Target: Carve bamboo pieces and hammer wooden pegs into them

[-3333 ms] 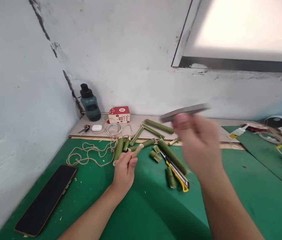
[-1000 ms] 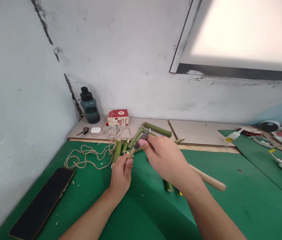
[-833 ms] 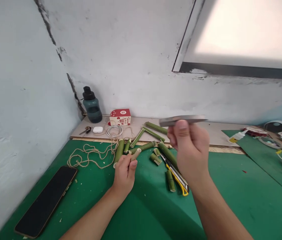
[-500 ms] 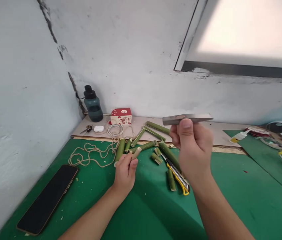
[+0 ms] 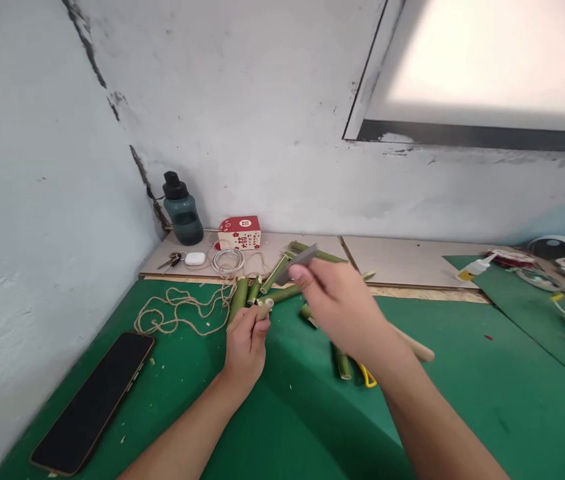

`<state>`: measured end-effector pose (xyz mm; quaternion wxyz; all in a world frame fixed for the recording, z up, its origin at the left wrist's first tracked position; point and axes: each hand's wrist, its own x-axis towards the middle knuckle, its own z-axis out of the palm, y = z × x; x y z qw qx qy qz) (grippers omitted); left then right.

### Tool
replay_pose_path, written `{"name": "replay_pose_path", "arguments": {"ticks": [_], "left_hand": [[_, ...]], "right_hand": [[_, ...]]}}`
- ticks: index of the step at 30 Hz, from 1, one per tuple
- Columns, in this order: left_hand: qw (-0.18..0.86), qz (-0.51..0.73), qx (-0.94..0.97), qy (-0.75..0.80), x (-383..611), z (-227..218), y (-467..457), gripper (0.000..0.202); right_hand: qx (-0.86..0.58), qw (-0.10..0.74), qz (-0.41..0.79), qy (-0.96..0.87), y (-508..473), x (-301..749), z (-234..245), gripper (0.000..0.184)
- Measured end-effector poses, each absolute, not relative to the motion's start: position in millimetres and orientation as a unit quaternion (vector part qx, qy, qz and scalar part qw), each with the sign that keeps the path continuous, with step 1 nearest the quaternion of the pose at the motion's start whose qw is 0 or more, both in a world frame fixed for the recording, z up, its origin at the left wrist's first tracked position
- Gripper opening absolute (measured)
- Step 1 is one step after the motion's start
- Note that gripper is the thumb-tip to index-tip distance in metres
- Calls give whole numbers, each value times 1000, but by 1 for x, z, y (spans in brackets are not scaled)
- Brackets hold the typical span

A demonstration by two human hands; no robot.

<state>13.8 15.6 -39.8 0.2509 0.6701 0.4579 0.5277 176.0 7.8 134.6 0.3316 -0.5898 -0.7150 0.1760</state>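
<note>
Left hand: we find the left hand (image 5: 245,340) resting on the green felt mat (image 5: 312,413), fingers closed around a short pale bamboo peg (image 5: 263,308) held upright, its cut end showing above the fist.
Right hand: we note the right hand (image 5: 342,307) at 3 o'clock of the left, gripping a tool with a grey metal head (image 5: 296,263) and a light wooden handle (image 5: 415,347); the image is blurred there.
Tool head: it sits at 1 o'clock of the peg, near it; we cannot tell whether they touch.
Bamboo stock: green bamboo pieces (image 5: 238,298) lie at 12 o'clock of the left hand.
Twine: loose tan twine (image 5: 177,310) lies at 10 o'clock.
Phone: a black phone (image 5: 95,400) lies at 8 o'clock.
Back ledge: a dark water bottle (image 5: 182,210) and a red-and-white box (image 5: 239,233) stand at 12 o'clock.
Cutter: a yellow utility knife (image 5: 367,377) shows partly beneath the right wrist.
</note>
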Motion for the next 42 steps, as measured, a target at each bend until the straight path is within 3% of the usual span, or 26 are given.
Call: {"name": "replay_pose_path", "arguments": {"ticks": [3,5,6,10,12,15,17,21,22,23,26,27,28,31,32,36,37,41,42], "left_hand": [[271,518,684,438,15,-39,16,61],[265,512,688,440,15,-37,17,62],[260,510,690,443,14,-36,17,61],[249,503,698,445,14,-32,17,59],[248,503,699,443,14,-32,17,59],[251,505,699,440,15,-33,17,60],[247,506,698,443,15,-34,18,61],[252,502,689,459,14,-34,18,58],[254,502,687,459,14,-33,18,57],[255,504,688,456,14,-33,18,57],[248,507,699,438,14,-32,17,60],[246,507,702,436,13,-32,17,61],[246,507,701,438,13,-33,17,61],[255,513,684,451,12,-35,16,58],[257,516,680,453,12,-36,16,57],[249,518,692,437,13,-36,16,59],[247,516,695,435,13,-36,17,59],[260,518,676,454,12,-37,18,57],[263,518,674,457,12,-37,18,58]], "right_hand": [[-534,550,131,-628,7,180,135,46],[-501,615,104,-600,5,181,134,47],[-504,592,105,-620,4,180,134,48],[-547,370,143,-737,3,176,134,47],[-548,392,135,-726,2,176,135,47],[-539,512,99,-662,-1,176,136,51],[-543,516,92,-656,-2,175,135,52],[-582,282,150,-748,2,173,135,44],[-585,264,155,-751,3,174,135,42],[-588,294,149,-739,3,175,136,42],[-564,503,106,-646,3,179,137,47],[-564,517,101,-636,3,180,137,48],[-573,485,109,-652,3,180,137,47],[-605,272,155,-732,5,180,136,41],[-608,256,157,-735,6,180,135,40],[-580,501,110,-633,6,177,133,48],[-570,518,112,-628,5,175,133,49],[-580,322,178,-727,1,171,136,48],[-581,328,179,-723,1,172,137,47]]}}
